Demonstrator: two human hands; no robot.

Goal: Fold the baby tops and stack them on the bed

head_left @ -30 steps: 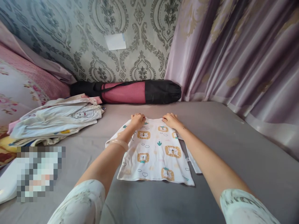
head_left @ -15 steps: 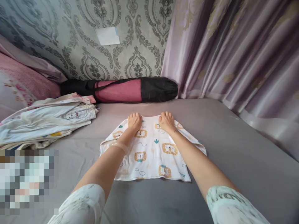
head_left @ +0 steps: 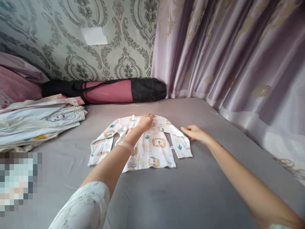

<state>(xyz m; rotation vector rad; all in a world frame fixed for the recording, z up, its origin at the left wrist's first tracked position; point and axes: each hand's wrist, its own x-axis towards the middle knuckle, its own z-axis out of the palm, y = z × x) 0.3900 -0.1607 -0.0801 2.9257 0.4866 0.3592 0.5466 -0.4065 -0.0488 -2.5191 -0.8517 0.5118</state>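
A small white long-sleeved shirt [head_left: 147,149] with yellow lion faces and green leaves lies spread on the grey bed sheet, both sleeves angled outward. My left hand [head_left: 146,122] is at its top edge near the neckline, fingers curled down on the cloth. At the outer edge of the right-hand sleeve is my right hand [head_left: 194,133], thumb and fingers closed around the fabric there. The fingertips of both hands are partly hidden.
A pile of light-coloured clothes [head_left: 45,119] lies on the left. Along the wall rests a rolled pink mat in a black bag [head_left: 107,91]. Purple curtains [head_left: 202,47] hang at the right. The grey sheet [head_left: 162,197] stretches across the foreground.
My right hand has left the neckline and moved right to the sleeve, which now lies spread outward. My left hand has moved along the top edge. The view has turned slightly right.
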